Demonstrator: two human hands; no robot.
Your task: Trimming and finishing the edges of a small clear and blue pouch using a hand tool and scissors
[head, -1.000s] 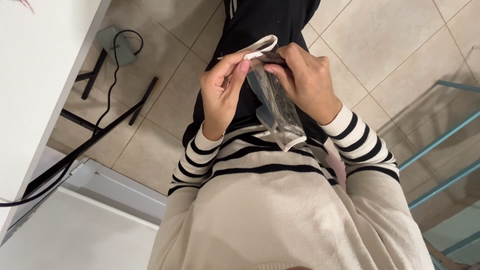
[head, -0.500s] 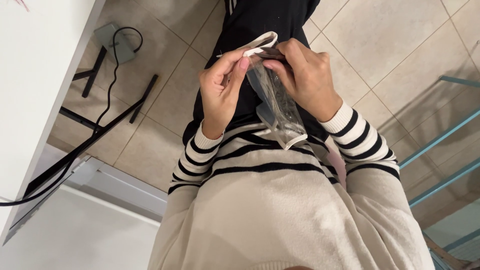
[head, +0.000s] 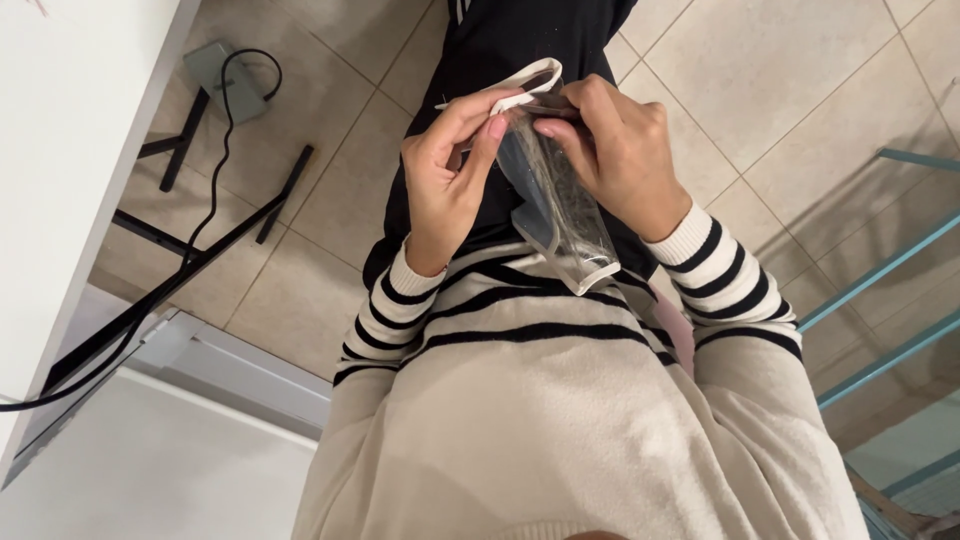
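Note:
A small clear plastic pouch with a pale trim hangs in front of my body, its open top edge up and its bottom near my cream striped sweater. My left hand pinches the left side of the pouch's top edge between thumb and fingers. My right hand grips the right side of the same edge, fingers curled over it. The two hands touch at the top of the pouch. Something dark shows inside, too blurred to tell apart.
A white table top runs along the left with black legs beneath it. A grey power adapter with a black cable lies on the beige tiled floor. Teal metal bars stand at the right.
My hands have shifted slightly on the pouch's top edge; the left fingers have closed in nearer the right hand. The pouch hangs in the same place.

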